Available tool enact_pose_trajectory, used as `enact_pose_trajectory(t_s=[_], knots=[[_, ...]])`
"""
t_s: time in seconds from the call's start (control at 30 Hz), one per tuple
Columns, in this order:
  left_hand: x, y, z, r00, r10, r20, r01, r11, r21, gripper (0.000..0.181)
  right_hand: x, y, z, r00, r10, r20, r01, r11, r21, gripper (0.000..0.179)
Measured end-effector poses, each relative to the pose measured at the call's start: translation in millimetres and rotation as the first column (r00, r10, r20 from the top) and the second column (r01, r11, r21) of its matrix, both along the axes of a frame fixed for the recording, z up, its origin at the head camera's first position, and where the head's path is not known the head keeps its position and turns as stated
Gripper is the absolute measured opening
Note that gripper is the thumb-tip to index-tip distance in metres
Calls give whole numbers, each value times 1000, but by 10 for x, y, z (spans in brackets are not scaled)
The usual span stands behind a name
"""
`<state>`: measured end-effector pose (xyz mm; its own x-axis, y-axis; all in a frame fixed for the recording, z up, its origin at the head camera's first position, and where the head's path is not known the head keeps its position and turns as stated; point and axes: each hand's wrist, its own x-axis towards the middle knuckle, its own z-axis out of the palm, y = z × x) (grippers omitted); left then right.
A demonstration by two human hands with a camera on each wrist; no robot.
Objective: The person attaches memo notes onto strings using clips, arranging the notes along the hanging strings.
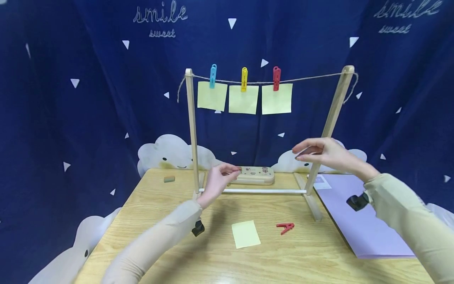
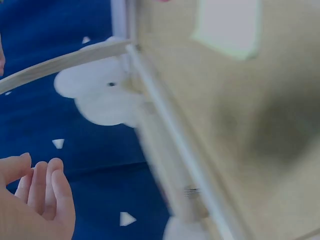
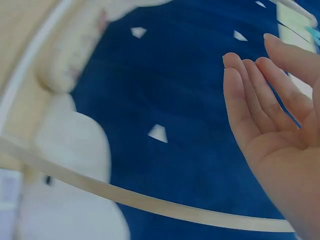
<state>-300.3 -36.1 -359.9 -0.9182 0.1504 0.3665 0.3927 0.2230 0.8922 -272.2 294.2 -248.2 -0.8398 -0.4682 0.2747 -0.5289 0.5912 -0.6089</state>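
My left hand hangs in the air in front of the wooden stand's left post, its fingers relaxed and holding nothing. Higher up, my right hand floats before the right post, also without anything in its loosely bent fingers. A string runs between the post tops. Blue, yellow and red clothespins hold three pale yellow sticky notes on it. On the table lie a loose sticky note and a red clothespin, both apart from the hands.
A decorated pencil case stands behind the stand's white crossbar. A small eraser-like block lies at the back left of the wooden table. A purple folder covers the right side. Behind hangs a dark blue curtain.
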Motion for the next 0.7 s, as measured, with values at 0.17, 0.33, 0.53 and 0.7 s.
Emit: enact_pose_trajectory(t_s=[0.17, 0.33, 0.53, 0.7], knots=[[103, -134, -304, 998, 13, 62, -9, 998, -68, 13, 43, 6, -513, 995, 90, 50, -88, 995, -40, 21], [186, -235, -558, 992, 14, 123, 3, 990, -143, 14, 110, -24, -999, 982, 148, 115, -140, 987, -77, 21], [266, -337, -827, 984, -35, 173, 73, 974, -215, 18, 177, -33, -1499, 965, 217, 149, -200, 972, -120, 22], [312, -387, -969, 973, -85, 213, 134, 965, -226, 21, 205, -55, -1790, 967, 218, 130, -202, 971, -126, 20]])
